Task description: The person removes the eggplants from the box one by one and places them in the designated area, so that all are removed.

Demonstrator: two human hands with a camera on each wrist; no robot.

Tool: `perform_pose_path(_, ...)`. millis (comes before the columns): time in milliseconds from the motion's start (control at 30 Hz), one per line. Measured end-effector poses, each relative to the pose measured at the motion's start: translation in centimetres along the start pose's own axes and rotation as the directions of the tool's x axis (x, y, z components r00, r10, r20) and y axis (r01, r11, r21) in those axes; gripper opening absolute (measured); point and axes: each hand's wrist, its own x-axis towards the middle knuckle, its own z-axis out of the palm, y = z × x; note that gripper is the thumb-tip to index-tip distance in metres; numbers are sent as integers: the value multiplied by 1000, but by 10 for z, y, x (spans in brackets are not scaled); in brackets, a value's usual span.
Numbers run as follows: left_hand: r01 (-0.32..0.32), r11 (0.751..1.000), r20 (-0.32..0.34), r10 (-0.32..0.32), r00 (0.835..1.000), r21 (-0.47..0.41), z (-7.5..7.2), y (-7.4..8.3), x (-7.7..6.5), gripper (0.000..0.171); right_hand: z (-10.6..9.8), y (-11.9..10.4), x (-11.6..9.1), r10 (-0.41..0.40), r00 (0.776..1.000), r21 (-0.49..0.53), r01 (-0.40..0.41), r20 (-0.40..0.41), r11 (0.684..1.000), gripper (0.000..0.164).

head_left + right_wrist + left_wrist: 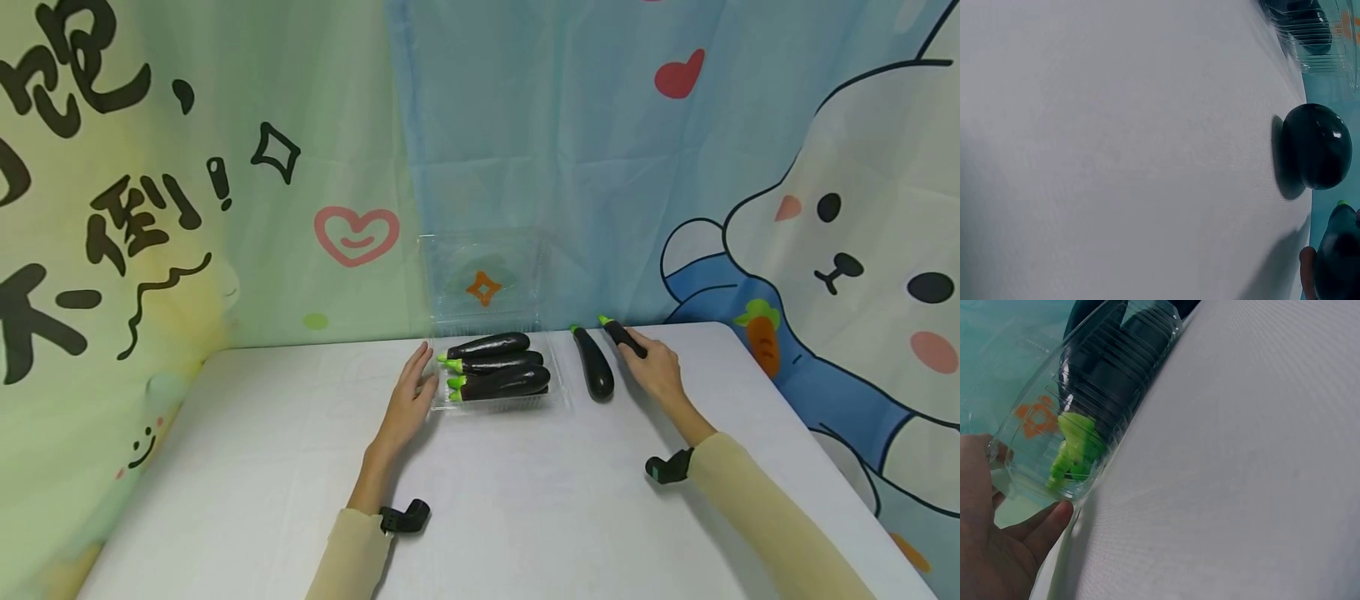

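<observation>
Wht tbl; curtain bhnd w/ cartoon animal.

Eggplants: smooth, glossy | box: ribbed plastic | backdrop: cloth

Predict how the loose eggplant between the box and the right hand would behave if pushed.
The eggplant would probably roll, being rounded and unbraced on the table. It may curve as it goes, since one end is thicker. Looking shiny, it could be slippery.
</observation>
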Motion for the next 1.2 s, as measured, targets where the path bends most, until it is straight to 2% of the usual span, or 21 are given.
perform_pose_path(300,19,1000,8,-19,1000,-7,0,1,0,52,4,-3,-1,45,998,0,-45,46,999,52)
perform_pose_path(667,15,1000,7,-15,1000,6,-1,2,1,52,6,-5,1,61,995,-12,-60,80,998,54)
perform_pose_path(900,10,1000,-5,-10,1000,0,-1,1,0,52,9,-4,3,35,994,-11,-34,100,999,53)
perform_pose_path(1200,-18,1000,-5,18,1000,-5,0,0,0,52,14,-1,4,18,997,-29,-16,80,999,52)
